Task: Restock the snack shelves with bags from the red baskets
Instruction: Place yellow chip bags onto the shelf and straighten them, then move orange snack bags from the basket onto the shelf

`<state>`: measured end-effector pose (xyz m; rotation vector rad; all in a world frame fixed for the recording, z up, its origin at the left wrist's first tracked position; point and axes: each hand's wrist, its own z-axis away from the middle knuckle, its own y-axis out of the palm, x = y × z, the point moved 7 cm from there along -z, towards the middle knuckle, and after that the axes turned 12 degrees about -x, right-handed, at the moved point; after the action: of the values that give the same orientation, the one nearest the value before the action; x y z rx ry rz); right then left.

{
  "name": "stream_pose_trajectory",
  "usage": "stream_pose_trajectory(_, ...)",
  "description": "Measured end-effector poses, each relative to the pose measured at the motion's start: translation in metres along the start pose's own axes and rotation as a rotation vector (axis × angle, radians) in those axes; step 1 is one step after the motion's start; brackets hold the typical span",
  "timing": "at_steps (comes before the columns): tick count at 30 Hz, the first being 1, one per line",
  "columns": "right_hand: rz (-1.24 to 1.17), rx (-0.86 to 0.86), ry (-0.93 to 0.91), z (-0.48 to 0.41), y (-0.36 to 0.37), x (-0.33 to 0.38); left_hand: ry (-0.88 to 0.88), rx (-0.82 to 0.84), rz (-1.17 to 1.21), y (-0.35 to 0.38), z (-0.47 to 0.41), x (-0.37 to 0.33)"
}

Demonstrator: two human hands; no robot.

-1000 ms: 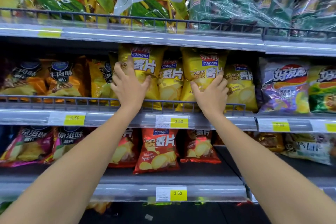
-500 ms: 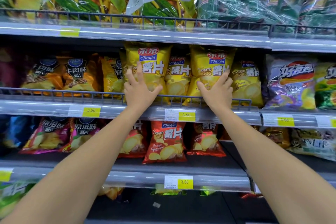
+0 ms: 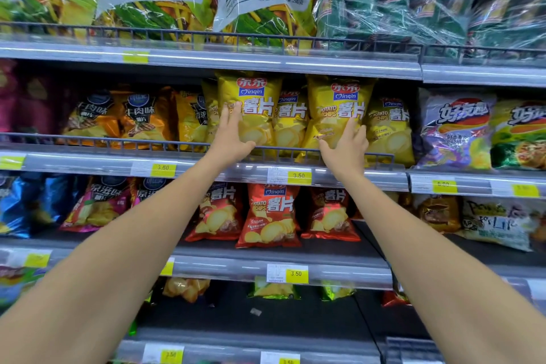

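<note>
Hands reach to the grey metal middle shelf (image 3: 88, 161). The left hand (image 3: 233, 139) lies with straight, spread fingers against the left glossy yellow foil chip bag (image 3: 257, 97); the right hand (image 3: 345, 146) lies likewise against the right glossy yellow foil chip bag (image 3: 339, 106). Neither hand grips. Both bags stand upright behind the dark wire rail (image 3: 118, 142).

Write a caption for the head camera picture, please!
Left hand and right hand rest flat on the yellow chip bags behind the shelf's wire rail.
</note>
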<state>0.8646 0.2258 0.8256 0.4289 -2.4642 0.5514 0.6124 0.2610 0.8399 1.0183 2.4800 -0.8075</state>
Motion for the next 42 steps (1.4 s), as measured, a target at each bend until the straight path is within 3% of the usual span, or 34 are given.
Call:
stream_pose_trajectory(3,-0.038,-0.045,-0.011,0.012,-0.004,0.005,-0.04,-0.058,0.054,0.0,0.014,-0.003)
stream_pose_trajectory(7,-0.159,0.025,-0.057,0.039,0.001,0.013,-0.143,-0.136,0.18,0.01,0.05,-0.01)
stream_pose_trajectory(20,-0.338,0.257,-0.017,0.142,0.022,-0.015,-0.288,-0.029,0.269,0.041,0.169,0.008)
stream_pose_trajectory(33,-0.328,0.567,0.186,0.289,0.077,-0.086,-0.621,0.244,0.142,0.055,0.318,0.119)
stream_pose_trajectory(42,-0.175,0.796,0.233,0.417,0.136,-0.087,-0.721,0.517,-0.051,0.008,0.404,0.237)
